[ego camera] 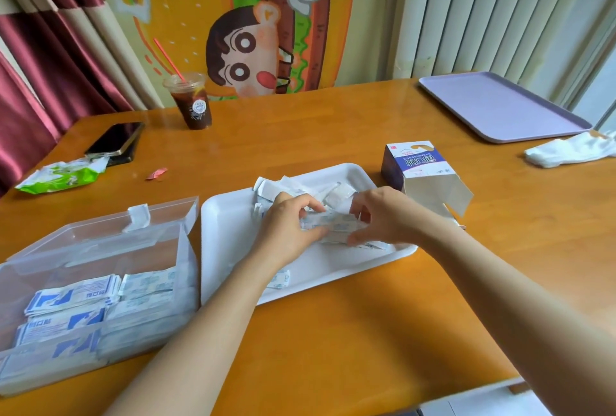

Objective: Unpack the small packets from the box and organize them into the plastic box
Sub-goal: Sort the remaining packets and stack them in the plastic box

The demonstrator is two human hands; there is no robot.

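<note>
**Both hands gather a sheaf of small packets over the white tray**

Your left hand (293,225) and right hand (383,215) each have a pinching grip on the same sheaf of packets (336,225), above the white tray (233,215) at the middle of the worktop (366,332). More packets lie loose in the tray. They look paper-light, thin and floppy, likely to slide and fan apart, so pinch the stack across its short ends and square it up. The plastic box (83,259) sits at the worktop's near left edge, lid up, with rows of packets inside. The opened cardboard box (416,165) stands just off the tray's far right corner. Its upside-down label reads 创口贴, and the blue-printed packets seem to carry the same characters.
</note>
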